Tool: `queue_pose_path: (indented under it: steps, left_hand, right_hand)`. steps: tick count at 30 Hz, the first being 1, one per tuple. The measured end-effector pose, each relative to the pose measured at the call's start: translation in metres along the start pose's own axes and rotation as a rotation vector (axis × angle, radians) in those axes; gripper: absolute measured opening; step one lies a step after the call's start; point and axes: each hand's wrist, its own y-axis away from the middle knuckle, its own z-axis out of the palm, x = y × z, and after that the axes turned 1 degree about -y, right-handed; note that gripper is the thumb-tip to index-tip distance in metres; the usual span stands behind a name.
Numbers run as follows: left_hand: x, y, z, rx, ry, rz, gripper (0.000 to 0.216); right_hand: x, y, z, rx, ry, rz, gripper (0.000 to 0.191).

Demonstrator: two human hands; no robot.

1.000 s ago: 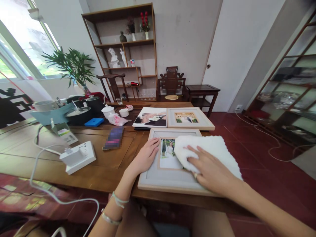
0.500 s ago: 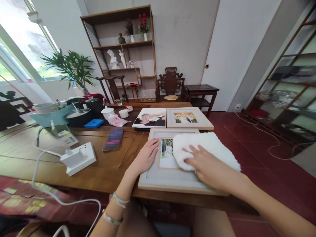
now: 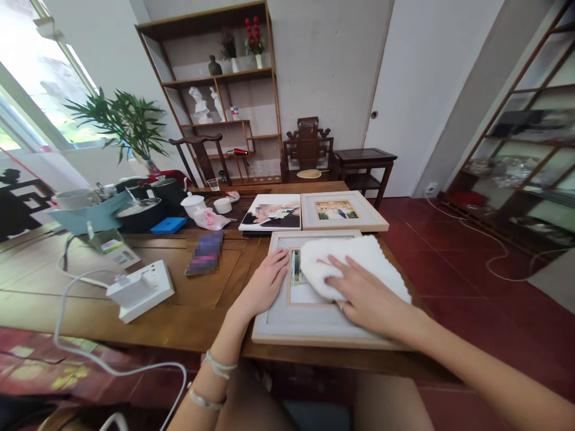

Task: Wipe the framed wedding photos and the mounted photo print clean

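Note:
A picture frame (image 3: 278, 326) with a pale wood edge and a grey-white mat lies flat at the table's front edge. My left hand (image 3: 268, 278) rests on the frame's left side, fingers stretched out flat. Over the right part of the frame spreads a fluffy white cloth (image 3: 372, 257). My right hand (image 3: 359, 293) presses down on this cloth with its fingers, holding it against the frame. The cloth covers most of the photo (image 3: 296, 275) inside; only its left strip shows.
Behind lie a second framed photo (image 3: 371, 221) and a photo panel (image 3: 269, 222). To the left are a phone-like item (image 3: 204, 254), partly blurred out, a white power strip (image 3: 146, 293) with cables, a blue box (image 3: 168, 225) and a white teapot (image 3: 194, 205). The wooden table (image 3: 179, 317) ends just before my legs.
My right hand has slid left with the white cloth, which now hides more of the photo. My left hand has stayed on the frame. The view has shifted slightly.

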Motion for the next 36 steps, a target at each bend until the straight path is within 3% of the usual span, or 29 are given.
queue_pose_path:
  steps: [4, 8, 11, 16, 20, 25, 29, 32, 36]
  left_hand:
    - [0.001, 0.000, -0.001, 0.003, 0.010, 0.007, 0.042]
    - [0.002, 0.001, -0.001, 0.011, 0.013, 0.005, 0.042]
    - [0.001, 0.000, 0.000, 0.025, 0.005, 0.017, 0.042]
    - [0.000, 0.000, 0.001, 0.030, -0.006, 0.029, 0.041]
    - [0.000, 0.000, 0.001, 0.012, 0.004, 0.016, 0.043]
    - [0.000, 0.000, 0.001, 0.015, 0.023, 0.021, 0.043]
    - [0.002, 0.000, 0.001, 0.046, 0.055, -0.019, 0.044]
    - [0.006, 0.000, -0.001, 0.085, 0.098, -0.031, 0.046]
    - [0.009, 0.000, -0.002, 0.134, 0.155, -0.036, 0.048]
  right_hand:
    - [0.030, -0.036, 0.002, 0.101, 0.121, 0.032, 0.054]
    - [0.030, -0.049, -0.002, 0.013, 0.151, 0.030, 0.061]
    - [0.007, -0.033, -0.006, -0.075, 0.105, -0.037, 0.059]
    - [-0.039, 0.025, -0.014, -0.172, 0.014, -0.121, 0.046]
    - [-0.044, 0.047, -0.019, -0.144, -0.075, -0.078, 0.046]
    - [-0.012, 0.009, -0.012, -0.017, 0.015, 0.081, 0.046]
    - [0.005, -0.032, -0.005, 0.016, 0.102, 0.078, 0.053]
    - [0.000, -0.046, -0.003, -0.065, 0.105, -0.014, 0.060]
    - [-0.019, -0.043, -0.004, -0.153, 0.089, -0.208, 0.058]
